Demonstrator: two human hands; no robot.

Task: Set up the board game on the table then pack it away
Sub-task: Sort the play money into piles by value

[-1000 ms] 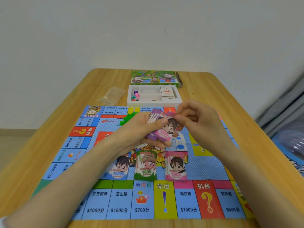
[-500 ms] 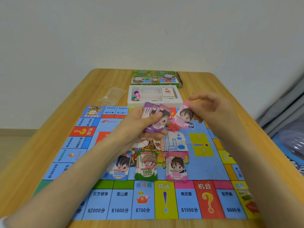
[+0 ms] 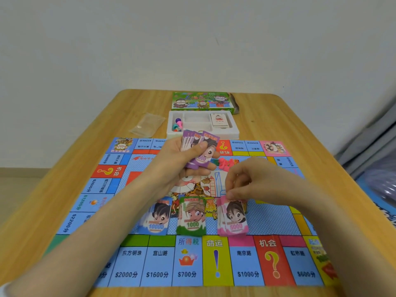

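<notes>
Head view, right hand (image 3: 257, 183): fingertips pinching far edge of pink 5000 stack (image 3: 234, 221), lying on board (image 3: 274, 217).
Left hand (image 3: 177, 168): curled round fanned purple 500 notes (image 3: 201, 144), raised over board centre.
Left of pink: green 1000 stack (image 3: 191, 217), blue 10000 stack (image 3: 157, 218).
Tray (image 3: 235, 130): cards (image 3: 220, 120) right compartment, pawns (image 3: 177, 124) left.
Box (image 3: 201, 101): behind tray.

tray (image 3: 234, 130) behind board (image 3: 267, 219), box (image 3: 201, 101) seemingly farthest

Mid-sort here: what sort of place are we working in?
Probably a room in a home: a wooden table stands against a bare white wall, a game board is spread on it, and grey fabric, perhaps a curtain, hangs at the right.
</notes>
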